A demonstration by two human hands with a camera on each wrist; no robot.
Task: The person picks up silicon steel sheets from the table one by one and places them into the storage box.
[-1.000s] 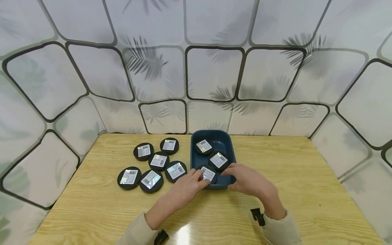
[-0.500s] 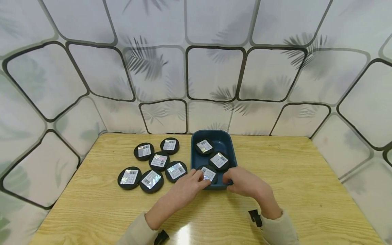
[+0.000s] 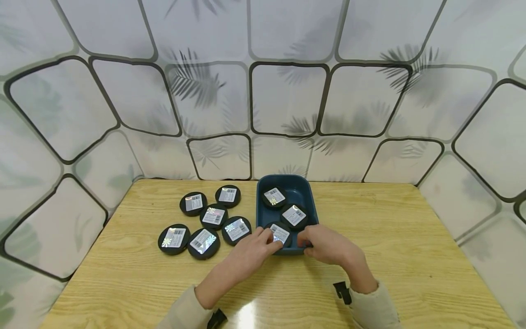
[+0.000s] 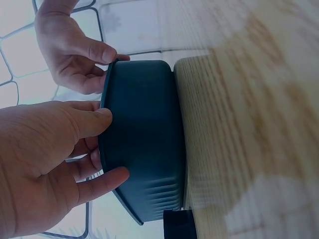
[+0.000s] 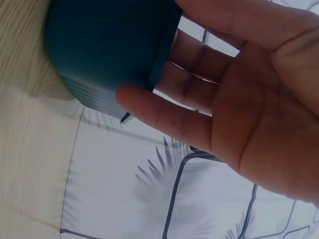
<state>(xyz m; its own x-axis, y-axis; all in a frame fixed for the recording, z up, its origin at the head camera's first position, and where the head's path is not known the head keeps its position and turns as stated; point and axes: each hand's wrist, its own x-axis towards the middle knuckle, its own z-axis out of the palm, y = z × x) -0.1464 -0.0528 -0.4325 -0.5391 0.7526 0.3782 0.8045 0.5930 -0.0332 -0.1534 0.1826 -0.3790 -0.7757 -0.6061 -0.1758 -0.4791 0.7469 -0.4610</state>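
Note:
A dark blue plastic bin (image 3: 302, 196) stands on the table with three flat black discs inside, each with a shiny barcode label. My left hand (image 3: 254, 246) grips its front-left rim, thumb on the outer wall and some fingers over the edge, as the left wrist view shows. At the front-right corner my right hand (image 3: 330, 244) holds the rim, several fingers reaching inside and the little finger along the outside wall in the right wrist view. The nearest disc (image 3: 280, 234) in the bin lies beside my left fingertips, partly covered by them.
Left of the bin, several more black labelled discs (image 3: 213, 216) lie flat on the light wooden table (image 3: 390, 228). One disc (image 3: 236, 230) is close to the bin's left wall. A patterned curtain (image 3: 287, 100) hangs behind the table and along both sides.
My right hand has moved slightly and its fingers have closed on the bin's front-right rim. The left hand, the bin and the discs stay essentially in place.

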